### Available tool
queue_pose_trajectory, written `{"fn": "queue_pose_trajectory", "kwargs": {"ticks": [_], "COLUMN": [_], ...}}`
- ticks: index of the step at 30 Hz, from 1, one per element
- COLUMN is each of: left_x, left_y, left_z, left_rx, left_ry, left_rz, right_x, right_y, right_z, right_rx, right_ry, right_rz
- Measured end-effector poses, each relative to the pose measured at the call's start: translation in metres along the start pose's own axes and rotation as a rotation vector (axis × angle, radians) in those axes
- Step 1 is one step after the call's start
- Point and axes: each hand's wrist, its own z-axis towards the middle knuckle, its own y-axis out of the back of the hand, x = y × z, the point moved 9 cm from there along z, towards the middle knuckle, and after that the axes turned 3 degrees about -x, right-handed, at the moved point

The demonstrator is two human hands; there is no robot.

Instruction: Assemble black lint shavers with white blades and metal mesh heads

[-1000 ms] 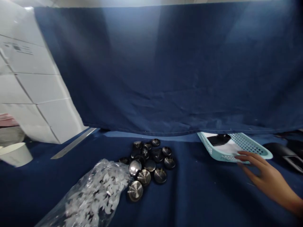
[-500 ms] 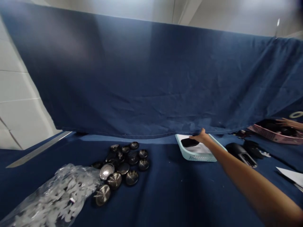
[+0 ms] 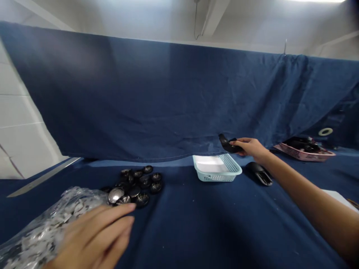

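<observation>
My right hand [image 3: 249, 146] grips a curved black plastic piece [image 3: 228, 145] in the air, just above the far right side of a light blue basket [image 3: 218, 177]. White paper [image 3: 210, 164] lines that basket. My left hand [image 3: 98, 235], slightly blurred, is at the lower left with fingers stretched out and nothing seen in them. It hovers over the edge of a clear plastic bag [image 3: 56, 220] full of small whitish pieces, covering part of it. Just beyond its fingertips lies a pile of round dark discs [image 3: 141, 200], some with shiny spoked faces.
Right of the blue basket lies a black shell like a computer mouse [image 3: 259, 173]. Farther right stands a pink basket [image 3: 316, 156] of dark parts, with a tape roll [image 3: 325, 132] behind. A blue cloth [image 3: 168, 101] hangs along the back. White paper [image 3: 339, 198] lies at right.
My right hand has risen out of the blue basket and now holds the black piece. My left hand has come into view. The other person's hand at the pink basket is gone from view.
</observation>
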Motion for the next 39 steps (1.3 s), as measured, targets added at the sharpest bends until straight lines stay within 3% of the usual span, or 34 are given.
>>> {"fn": "queue_pose_trajectory", "kwargs": {"ticks": [1,4,6,8,10,12,19,24,28,34,39], "left_x": [-0.025,-0.054,-0.042,-0.015,0.017,0.039,0.082,0.093,0.1,0.106,0.085], "left_y": [-0.02,-0.075,-0.103,-0.118,-0.124,-0.126,-0.144,-0.177,-0.193,-0.187,-0.175], "left_z": [0.0,-0.004,-0.009,-0.016,-0.025,-0.029,-0.019,-0.017,-0.025,-0.026,-0.015], "left_rx": [0.065,0.245,0.369,0.421,0.432,0.419,0.376,0.419,0.447,0.39,0.295], "left_ry": [-0.175,-0.285,-0.14,0.075,0.287,0.373,0.435,0.37,0.358,0.364,0.328], "left_rz": [0.047,0.062,0.059,0.04,0.08,0.13,0.315,0.382,0.375,0.342,0.286], "right_x": [0.004,0.01,0.008,0.004,0.002,0.003,0.011,0.005,-0.002,-0.01,-0.011], "right_y": [0.006,0.006,-0.002,-0.011,-0.024,-0.038,-0.084,-0.121,-0.138,-0.143,-0.143], "right_z": [-0.013,-0.06,-0.089,-0.109,-0.121,-0.128,-0.147,-0.173,-0.18,-0.179,-0.183], "right_rx": [0.029,0.107,0.105,0.076,0.086,0.133,0.209,0.234,0.243,0.257,0.27], "right_ry": [0.039,0.137,0.163,0.165,0.169,0.181,0.256,0.327,0.345,0.313,0.327], "right_rz": [0.039,0.087,0.072,0.054,0.056,0.073,0.098,0.15,0.233,0.258,0.232]}}
